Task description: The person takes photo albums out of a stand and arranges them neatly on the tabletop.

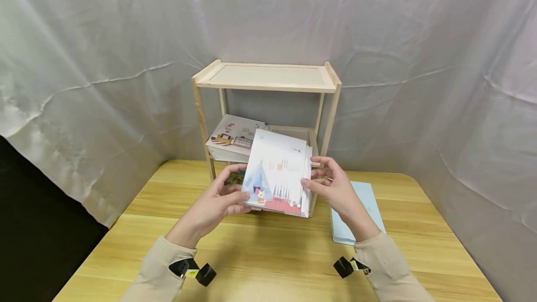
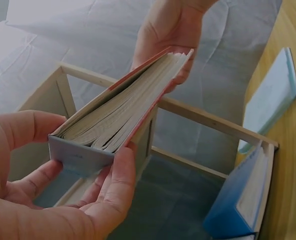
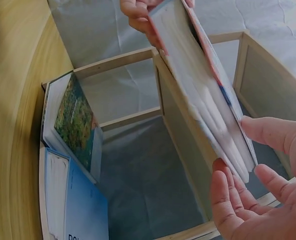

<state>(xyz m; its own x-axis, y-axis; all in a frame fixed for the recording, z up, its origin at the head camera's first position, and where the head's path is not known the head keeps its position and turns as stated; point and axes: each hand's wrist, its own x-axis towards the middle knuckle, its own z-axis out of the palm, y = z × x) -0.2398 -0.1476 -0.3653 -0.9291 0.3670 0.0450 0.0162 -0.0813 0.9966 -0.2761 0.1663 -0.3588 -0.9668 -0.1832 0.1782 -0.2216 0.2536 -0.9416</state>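
Note:
A thick white book with a blue tent drawn on its cover is held up between both hands in front of the wooden shelf. My left hand grips its left side, thumb on the cover; in the left wrist view those fingers hold the grey spine. My right hand pinches the opposite side, where the page edges show in the right wrist view. Behind it, on the middle shelf at left, lies another illustrated book, partly covered by the held one.
The pale wooden shelf stands at the back of the table. On its lowest level are a book with a green landscape cover and a blue book. A light blue book lies on the table at right, beneath my right forearm.

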